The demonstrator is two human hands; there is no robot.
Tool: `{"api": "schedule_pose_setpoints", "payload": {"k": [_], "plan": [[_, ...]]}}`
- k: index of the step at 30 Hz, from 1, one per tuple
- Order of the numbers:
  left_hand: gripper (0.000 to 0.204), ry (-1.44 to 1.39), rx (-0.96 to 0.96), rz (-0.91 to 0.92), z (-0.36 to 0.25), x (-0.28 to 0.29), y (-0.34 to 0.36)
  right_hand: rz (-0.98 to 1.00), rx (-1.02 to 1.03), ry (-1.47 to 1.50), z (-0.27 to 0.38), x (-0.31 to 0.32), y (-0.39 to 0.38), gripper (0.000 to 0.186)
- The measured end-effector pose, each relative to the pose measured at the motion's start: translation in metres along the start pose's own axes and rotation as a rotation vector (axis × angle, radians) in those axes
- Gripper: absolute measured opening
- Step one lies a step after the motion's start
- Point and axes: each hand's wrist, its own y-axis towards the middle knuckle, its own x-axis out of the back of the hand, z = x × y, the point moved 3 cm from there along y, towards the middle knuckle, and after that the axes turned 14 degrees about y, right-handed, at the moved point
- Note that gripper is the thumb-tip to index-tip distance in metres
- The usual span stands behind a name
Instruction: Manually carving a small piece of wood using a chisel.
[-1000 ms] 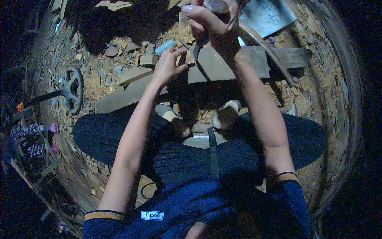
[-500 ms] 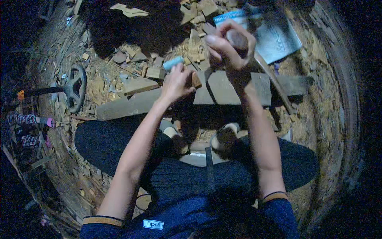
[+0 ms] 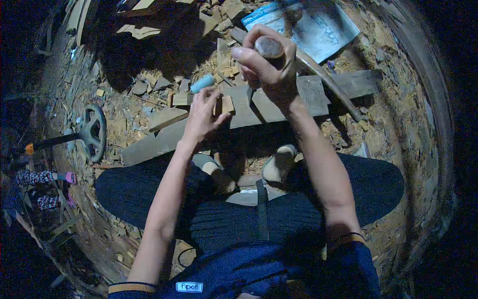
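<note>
My right hand (image 3: 264,67) is closed around a tool handle, its round end (image 3: 269,46) toward the camera; the tool’s dark lower part is over a weathered plank (image 3: 298,99) lying crosswise before my feet, its working end unclear. My left hand (image 3: 201,117) has thumb and fingers around a small light wooden block (image 3: 227,105) on the plank. A light-blue cylinder (image 3: 202,83) lies just beyond its fingertips. An angled offcut (image 3: 167,117) lies to its left.
A long pale pole (image 3: 338,92) crosses the plank at the right, below a printed plastic sheet (image 3: 326,32). Wood chips and offcuts (image 3: 224,20) litter the ground. A spoked wheel on a dark bar (image 3: 92,134) and another person’s patterned-clad legs (image 3: 37,177) are at the left.
My right hand, with the tool, has come lower toward the plank. My left hand stays around the block. The view has also shifted slightly.
</note>
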Motion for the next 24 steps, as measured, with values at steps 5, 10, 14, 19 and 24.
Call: {"api": "schedule_pose_setpoints", "payload": {"k": [5, 10, 14, 19, 24], "plan": [[0.052, -0.053, 0.046, 0.171, 0.007, -0.001, -0.002, 0.037, 0.056, 0.061, 0.006, -0.015, 0.005, 0.025], [0.052, -0.054, 0.089, 0.161, 0.007, -0.003, 0.004, 0.085, 0.033, 0.067, 0.001, -0.025, 0.006, 0.027], [0.053, -0.069, 0.130, 0.185, 0.008, -0.005, 0.005, 0.088, 0.061, 0.063, -0.003, -0.026, 0.007, 0.027], [0.053, -0.063, 0.171, 0.186, 0.011, -0.008, 0.006, 0.090, 0.066, 0.069, -0.006, -0.031, 0.014, 0.027], [0.052, -0.071, 0.182, 0.190, 0.011, -0.009, 0.009, 0.103, 0.047, 0.088, -0.010, -0.034, 0.020, 0.024]]}}
